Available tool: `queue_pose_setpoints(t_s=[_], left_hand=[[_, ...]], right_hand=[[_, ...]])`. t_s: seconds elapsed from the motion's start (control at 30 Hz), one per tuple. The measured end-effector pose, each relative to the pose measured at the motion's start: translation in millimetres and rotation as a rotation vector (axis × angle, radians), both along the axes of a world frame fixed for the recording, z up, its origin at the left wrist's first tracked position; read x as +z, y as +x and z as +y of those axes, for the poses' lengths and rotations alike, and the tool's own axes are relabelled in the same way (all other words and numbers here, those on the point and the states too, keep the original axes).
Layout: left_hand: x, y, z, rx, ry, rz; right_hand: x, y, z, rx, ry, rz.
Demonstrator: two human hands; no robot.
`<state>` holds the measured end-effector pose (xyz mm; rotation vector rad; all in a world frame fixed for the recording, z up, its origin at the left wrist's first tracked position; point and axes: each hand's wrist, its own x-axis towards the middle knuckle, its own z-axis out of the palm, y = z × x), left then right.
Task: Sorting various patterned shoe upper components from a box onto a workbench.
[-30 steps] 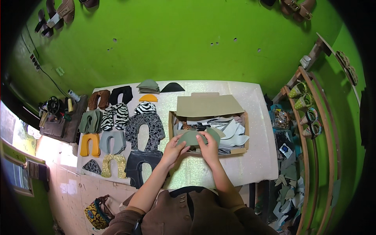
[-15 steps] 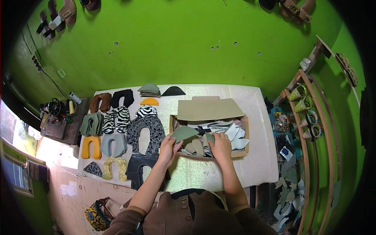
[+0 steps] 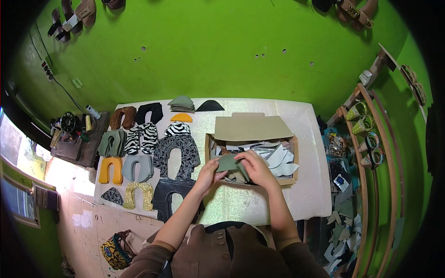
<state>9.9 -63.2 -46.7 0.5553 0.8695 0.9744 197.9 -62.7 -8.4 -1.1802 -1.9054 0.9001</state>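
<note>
Over the front of an open cardboard box [image 3: 289, 181], both my hands grip green half-round cut pieces [image 3: 228, 163]. My left hand [image 3: 208, 175] pinches their left end, fingers closed. At the right end, my right hand [image 3: 256, 167] has its fingers bent round a green piece; how many pieces there are I cannot tell. The box holds a jumble of white, grey and beige scraps [image 3: 281, 160], and its flap [image 3: 250, 128] lies folded back. Left of the box are a patterned black-and-grey U-shaped stack [image 3: 175, 157] and a dark U-shaped stack [image 3: 172, 192].
On the table [image 3: 306, 199], more U-shaped stacks in yellow [image 3: 110, 170], grey, zebra and gold lie at left. A green half-round stack [image 3: 181, 104] sits at the back beside a black one [image 3: 210, 105]. A sewing machine [image 3: 69, 125] stands left; a wooden rack [image 3: 364, 185] with sandals stands right.
My right hand has risen from among the scraps and moved left, bringing its green piece to the one in my left hand. The view has shifted slightly.
</note>
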Motion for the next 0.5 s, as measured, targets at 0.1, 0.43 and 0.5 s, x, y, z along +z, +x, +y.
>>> queue_pose_setpoints(t_s=[0.1, 0.43, 0.5], left_hand=[[-2, 2, 0, -0.098, 0.025, 0.020], [0, -10, 0, -0.163, -0.055, 0.028], [-2, -11, 1, -0.190, -0.046, 0.004]], right_hand=[[-7, -11, 3, 0.052, 0.057, -0.177], [5, -20, 15, 0.145, -0.064, -0.246], [-1, -17, 16, 0.194, -0.058, -0.196]])
